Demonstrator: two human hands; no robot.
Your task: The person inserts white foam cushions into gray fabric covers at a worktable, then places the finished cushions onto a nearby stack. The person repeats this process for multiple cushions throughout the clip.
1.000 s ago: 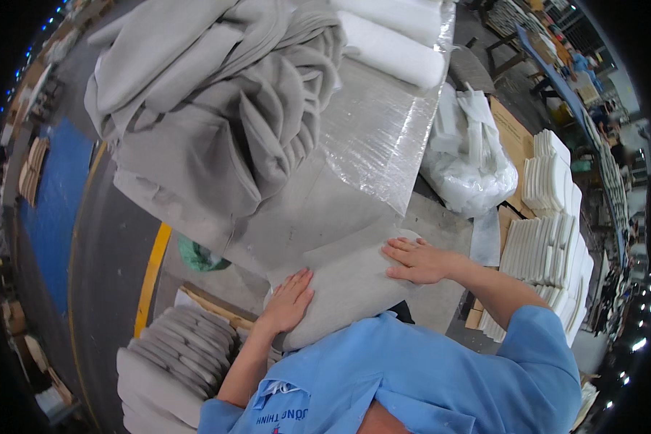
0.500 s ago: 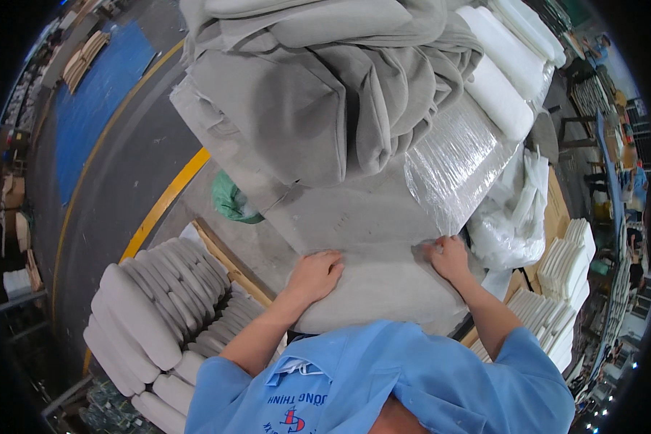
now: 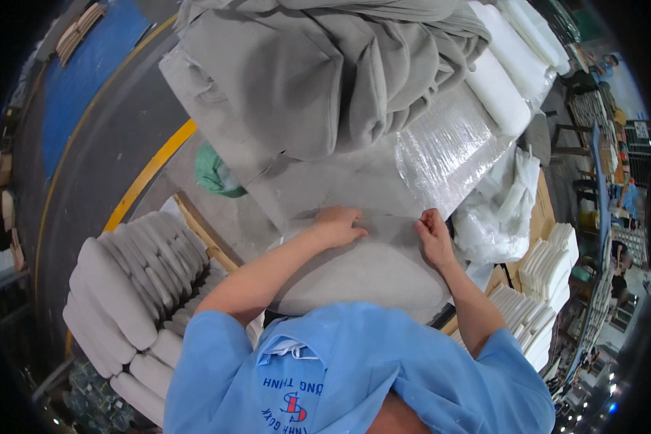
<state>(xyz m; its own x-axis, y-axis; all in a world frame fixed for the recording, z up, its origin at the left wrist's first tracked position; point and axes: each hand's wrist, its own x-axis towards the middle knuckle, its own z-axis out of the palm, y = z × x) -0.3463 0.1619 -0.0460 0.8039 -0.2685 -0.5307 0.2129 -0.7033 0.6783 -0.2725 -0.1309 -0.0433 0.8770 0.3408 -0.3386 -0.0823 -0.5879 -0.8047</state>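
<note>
A grey fabric piece with a curved outline (image 3: 362, 271) lies against my front at the near end of the work surface. My left hand (image 3: 338, 226) is curled at its far edge, fingers bent and thumb against the cloth. At the right end of the same edge, my right hand (image 3: 435, 237) pinches the fabric between thumb and fingers. The undersides of both hands are hidden. Beyond them a large heap of folded grey fabric (image 3: 289, 94) rests on the grey-covered surface (image 3: 340, 181).
Stacked grey cushions (image 3: 123, 282) stand at left beside a wooden edge (image 3: 202, 231). A green bag (image 3: 215, 170) sits on the floor. To the right are clear plastic wrap (image 3: 448, 145), white rolls (image 3: 499, 94), a crumpled plastic bag (image 3: 495, 217) and stacked white pads (image 3: 532, 311).
My left hand has slid right along the fabric's far edge, closer to my right hand. My right hand has shifted slightly and now pinches the edge. The whole view has moved a little.
</note>
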